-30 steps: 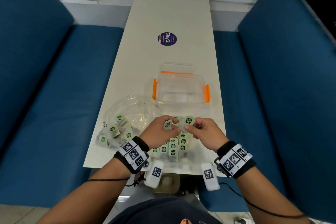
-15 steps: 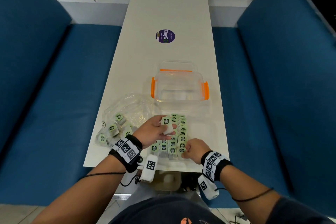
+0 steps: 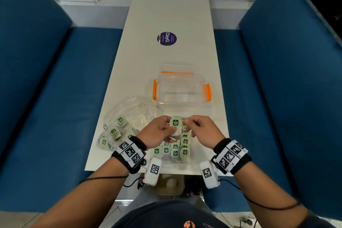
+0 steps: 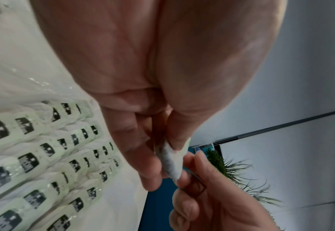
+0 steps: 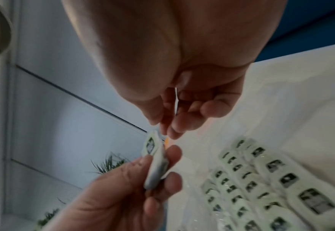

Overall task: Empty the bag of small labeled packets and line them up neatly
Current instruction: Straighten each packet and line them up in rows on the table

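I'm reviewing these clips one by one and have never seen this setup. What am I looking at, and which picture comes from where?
No machine here: a person works bare-handed, with cameras strapped to the head and both wrists. The wide picture is the head view; the two close-ups look along each hand. On the long white table lie a crumpled clear plastic bag with a few packets inside, an open clear plastic box with orange clips, and rows of small green-labelled packets. The left hand pinches one such packet above the rows; the right hand touches its top edge with its fingertips.
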